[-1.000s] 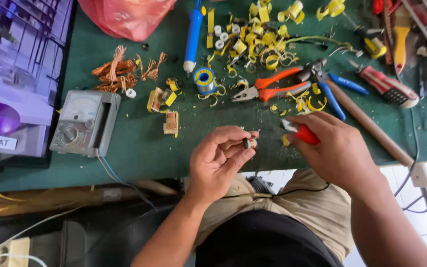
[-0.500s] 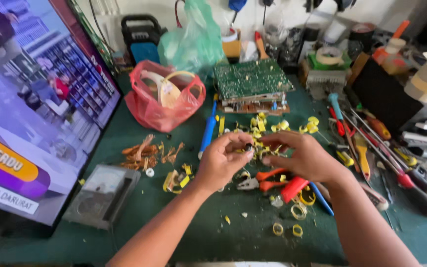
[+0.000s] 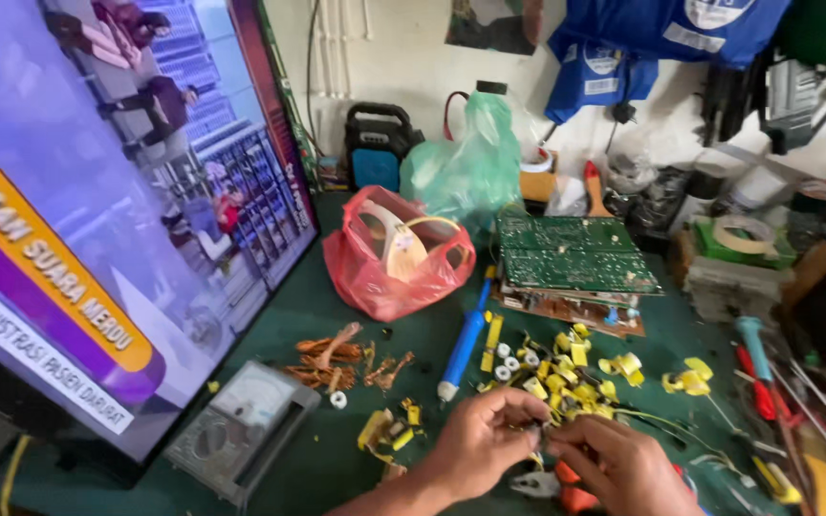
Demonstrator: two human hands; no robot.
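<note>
— What is held between the left hand [image 3: 475, 444] and the right hand [image 3: 623, 468]?

— A small part, too hidden to be named, is pinched at the near edge of the green-covered surface [image 3: 289, 315]. The fingers [image 3: 518, 406] of the left hand are curled shut around it, and those of the right are closed on it from the other side.

— How is such fiddly work best done?

— The part is best kept low over the surface, just beside the heap of small yellow wound coils [image 3: 566, 377], so that anything dropped is caught there. A firm pinch is kept on one side while the other side is worked gently.

— And what is to be avoided?

— The long blue pen-shaped tool [image 3: 466, 344] and the orange-handled pliers [image 3: 561, 487] lie close; they should not be knocked. The grey analogue meter [image 3: 241, 425] near the left edge is well apart.
</note>
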